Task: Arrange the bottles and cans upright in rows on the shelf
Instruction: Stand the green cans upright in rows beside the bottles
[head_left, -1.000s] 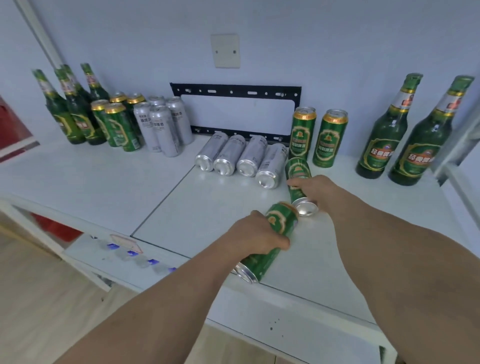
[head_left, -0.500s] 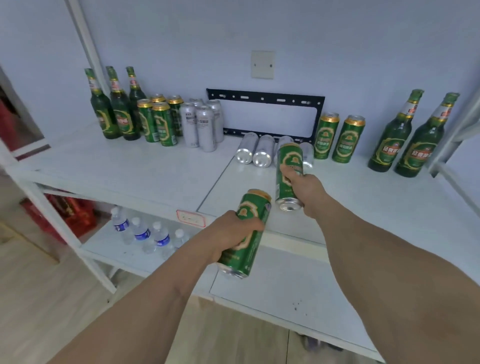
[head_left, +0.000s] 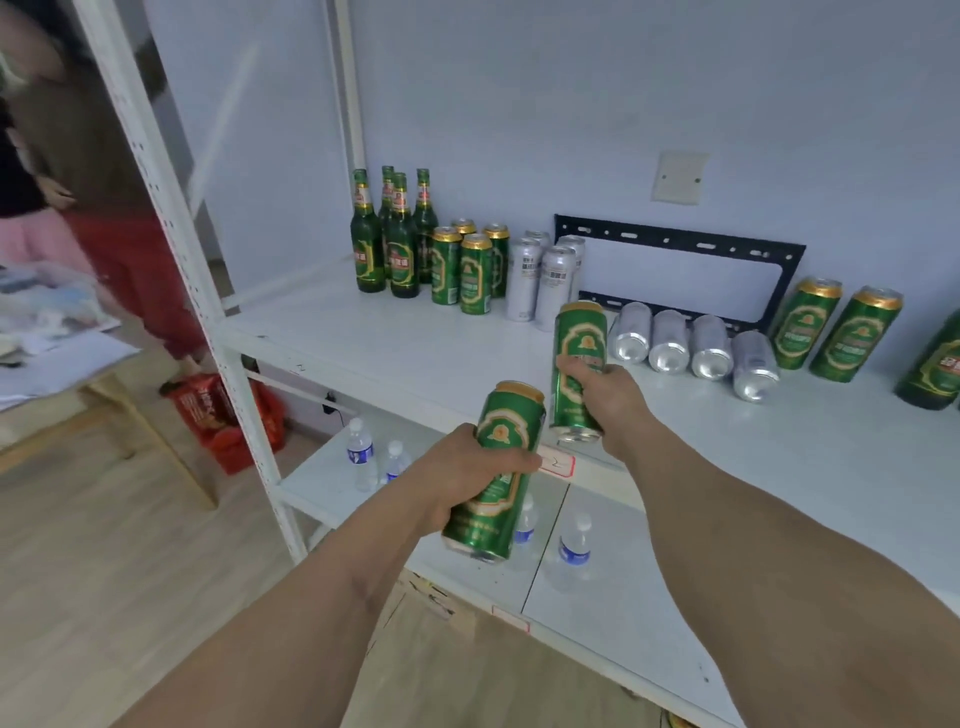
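Note:
My left hand (head_left: 470, 475) grips a green can (head_left: 503, 447), nearly upright, in front of the shelf edge. My right hand (head_left: 610, 397) holds a second green can (head_left: 577, 345) upright, just above the white shelf (head_left: 395, 353). At the back left of the shelf stand several green bottles (head_left: 400, 244), several green cans (head_left: 467, 270) and silver cans (head_left: 545, 280) in rows. Several silver cans (head_left: 691, 348) lie on their sides to the right. Two green cans (head_left: 831, 332) stand beyond them, and a green bottle (head_left: 935, 369) shows at the right edge.
A white upright post (head_left: 171, 218) frames the shelf's left side. Small water bottles (head_left: 363, 457) stand on the lower shelf. A black bracket (head_left: 675, 244) hangs on the wall. A red bag (head_left: 223, 415) sits on the floor. A person (head_left: 78, 171) stands at far left by a table (head_left: 52, 358).
Both hands have lifted their green cans off the shelf, turned them upright and carried them left toward the standing rows. The view has swung left and back.

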